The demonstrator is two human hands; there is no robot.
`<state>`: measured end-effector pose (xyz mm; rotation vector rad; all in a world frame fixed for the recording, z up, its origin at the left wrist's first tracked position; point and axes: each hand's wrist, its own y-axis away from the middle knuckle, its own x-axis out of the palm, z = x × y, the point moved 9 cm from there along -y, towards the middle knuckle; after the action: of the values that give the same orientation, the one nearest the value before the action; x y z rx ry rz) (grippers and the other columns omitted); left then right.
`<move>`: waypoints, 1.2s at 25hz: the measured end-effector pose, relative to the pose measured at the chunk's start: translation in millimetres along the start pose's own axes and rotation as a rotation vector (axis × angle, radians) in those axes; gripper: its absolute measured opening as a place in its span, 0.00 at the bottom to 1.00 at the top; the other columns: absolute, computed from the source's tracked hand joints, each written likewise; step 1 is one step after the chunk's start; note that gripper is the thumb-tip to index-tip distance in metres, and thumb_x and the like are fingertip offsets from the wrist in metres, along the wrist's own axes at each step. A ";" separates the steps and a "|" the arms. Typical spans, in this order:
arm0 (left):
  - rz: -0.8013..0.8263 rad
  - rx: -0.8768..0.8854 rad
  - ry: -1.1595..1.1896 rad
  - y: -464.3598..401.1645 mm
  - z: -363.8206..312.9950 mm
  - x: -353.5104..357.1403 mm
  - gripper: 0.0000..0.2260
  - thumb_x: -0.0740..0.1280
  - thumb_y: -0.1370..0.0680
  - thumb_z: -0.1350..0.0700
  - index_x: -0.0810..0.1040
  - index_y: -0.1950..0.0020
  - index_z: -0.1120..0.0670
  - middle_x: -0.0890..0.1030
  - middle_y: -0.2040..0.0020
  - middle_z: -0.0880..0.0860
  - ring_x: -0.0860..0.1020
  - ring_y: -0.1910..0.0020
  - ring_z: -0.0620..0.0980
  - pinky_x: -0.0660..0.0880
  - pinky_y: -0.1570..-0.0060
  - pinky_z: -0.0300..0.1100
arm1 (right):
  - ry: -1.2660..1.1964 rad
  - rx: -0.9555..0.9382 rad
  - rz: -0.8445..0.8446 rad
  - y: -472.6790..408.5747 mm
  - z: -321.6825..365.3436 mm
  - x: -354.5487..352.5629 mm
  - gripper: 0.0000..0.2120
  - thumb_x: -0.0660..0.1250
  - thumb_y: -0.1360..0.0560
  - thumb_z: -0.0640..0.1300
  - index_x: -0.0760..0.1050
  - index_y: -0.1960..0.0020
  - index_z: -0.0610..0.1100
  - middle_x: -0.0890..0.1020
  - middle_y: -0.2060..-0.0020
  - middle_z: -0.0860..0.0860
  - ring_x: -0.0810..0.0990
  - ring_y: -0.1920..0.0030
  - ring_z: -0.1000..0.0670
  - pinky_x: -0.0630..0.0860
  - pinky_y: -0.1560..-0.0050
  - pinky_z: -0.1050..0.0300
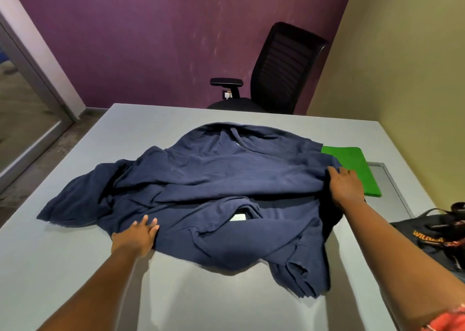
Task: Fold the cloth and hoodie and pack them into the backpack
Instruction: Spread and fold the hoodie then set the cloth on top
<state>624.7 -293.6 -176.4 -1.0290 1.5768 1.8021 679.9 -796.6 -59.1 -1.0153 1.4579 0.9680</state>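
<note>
Rumpled navy fleece hoodie spread on smooth grey table. Left hand and right hand pressed flat on it, fingers straight, slightly apart. Folded green cloth laid right; black backpack near right.

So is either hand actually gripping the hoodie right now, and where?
Neither grips: left hand lies flat on hoodie near edge, right hand on its right side.
</note>
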 end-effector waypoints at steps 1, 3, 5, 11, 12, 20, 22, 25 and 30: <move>0.014 -0.059 -0.036 -0.2 4.0 -2.9 0.23 0.43 0.18 0.44 0.53 0.23 0.48 0.51 0.22 0.50 0.54 0.24 0.52 0.56 0.28 0.55 | -0.004 -0.024 0.049 5.2 -1.9 11.7 0.23 0.55 0.22 0.37 0.60 0.27 0.42 0.65 0.31 0.38 0.66 0.33 0.37 0.66 0.36 0.46; -0.216 -0.038 -0.002 9.6 -17.6 -25.2 0.26 0.46 0.19 0.41 0.64 0.28 0.54 0.64 0.26 0.56 0.64 0.29 0.55 0.62 0.31 0.54 | -0.155 -0.143 0.002 21.0 10.2 19.7 0.24 0.62 0.26 0.37 0.66 0.30 0.41 0.68 0.33 0.37 0.68 0.35 0.37 0.68 0.37 0.46; -0.420 0.231 0.215 31.4 -73.4 -39.9 0.33 0.52 0.24 0.35 0.60 0.26 0.55 0.62 0.25 0.52 0.60 0.26 0.53 0.58 0.29 0.54 | -0.314 -0.293 -0.032 45.8 35.8 19.0 0.16 0.66 0.29 0.37 0.76 0.41 0.41 0.77 0.43 0.40 0.74 0.41 0.39 0.73 0.44 0.48; -0.108 0.181 0.004 40.9 -126.7 11.6 0.37 0.62 0.22 0.50 0.38 0.23 0.47 0.44 0.22 0.54 0.51 0.24 0.52 0.53 0.29 0.58 | -0.124 -0.465 0.534 117.0 90.8 78.8 0.33 0.63 0.32 0.68 0.62 0.29 0.60 0.68 0.30 0.53 0.63 0.29 0.47 0.55 0.31 0.44; -0.182 0.187 -0.101 45.5 -123.5 9.4 0.32 0.59 0.20 0.56 0.43 0.23 0.49 0.51 0.23 0.56 0.57 0.25 0.53 0.58 0.29 0.55 | -0.100 -0.492 0.564 121.7 91.8 79.5 0.32 0.65 0.32 0.66 0.64 0.30 0.62 0.68 0.30 0.54 0.63 0.29 0.47 0.54 0.33 0.44; -0.116 0.317 -0.258 57.7 -62.1 -27.5 0.12 0.57 0.27 0.67 0.71 0.66 0.55 0.78 0.56 0.61 0.76 0.51 0.58 0.68 0.51 0.49 | -0.138 -0.353 0.785 138.5 70.6 89.2 0.35 0.51 0.30 0.73 0.67 0.31 0.54 0.60 0.27 0.44 0.60 0.27 0.44 0.55 0.26 0.48; 0.041 0.294 -0.398 59.7 -52.4 -18.1 0.13 0.57 0.24 0.66 0.77 0.45 0.58 0.77 0.40 0.59 0.74 0.40 0.55 0.68 0.46 0.42 | -0.019 -0.316 0.842 145.6 68.9 102.3 0.33 0.48 0.24 0.68 0.54 0.25 0.53 0.47 0.24 0.44 0.51 0.24 0.42 0.49 0.25 0.44; 0.287 0.302 -0.429 71.6 -59.8 13.7 0.20 0.55 0.23 0.66 0.71 0.32 0.53 0.74 0.35 0.57 0.73 0.38 0.56 0.70 0.43 0.41 | 0.116 -0.161 0.844 144.1 52.1 95.0 0.42 0.49 0.28 0.72 0.53 0.24 0.46 0.52 0.24 0.46 0.53 0.25 0.41 0.50 0.28 0.35; 0.602 0.221 0.157 86.6 -76.3 47.4 0.10 0.67 0.23 0.56 0.81 0.44 0.57 0.79 0.66 0.43 0.74 0.64 0.43 0.71 0.60 0.33 | 0.301 -0.101 0.790 142.5 21.2 89.8 0.34 0.48 0.24 0.67 0.53 0.24 0.51 0.51 0.23 0.50 0.47 0.24 0.44 0.43 0.31 0.30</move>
<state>543.9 -388.3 -167.3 -0.6405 2.3068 1.8781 544.2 -740.4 -144.3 -0.6612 2.1514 1.4961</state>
